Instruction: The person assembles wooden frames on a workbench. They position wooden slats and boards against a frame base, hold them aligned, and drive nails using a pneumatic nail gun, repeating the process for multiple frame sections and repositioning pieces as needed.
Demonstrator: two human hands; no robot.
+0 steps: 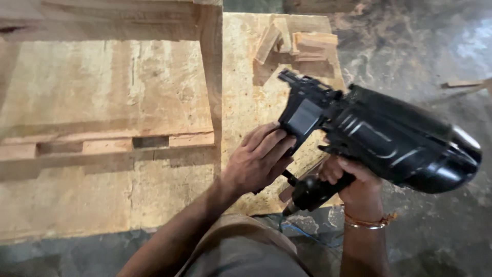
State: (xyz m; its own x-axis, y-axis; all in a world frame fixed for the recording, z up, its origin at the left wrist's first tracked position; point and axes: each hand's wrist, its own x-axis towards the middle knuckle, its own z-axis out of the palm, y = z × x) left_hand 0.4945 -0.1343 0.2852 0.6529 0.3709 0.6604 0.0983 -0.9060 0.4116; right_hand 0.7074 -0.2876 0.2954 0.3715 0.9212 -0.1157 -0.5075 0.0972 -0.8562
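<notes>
Right hand (353, 182) gripping handle of black nail gun (379, 136), left hand (259, 156) pressing flat, fingers extended, against its magazine, wooden offcuts (297, 43) lying far on plywood board (102, 92).

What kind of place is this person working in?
Probably a woodworking shop. The right hand grips a black nail gun, the left hand rests on it, above a wooden frame, offcut blocks and a stained concrete floor.

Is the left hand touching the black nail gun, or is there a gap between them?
Touching. The head view shows the left hand with its fingers laid flat on the front part of the black nail gun, no gap visible. The right hand grips the handle.
</notes>
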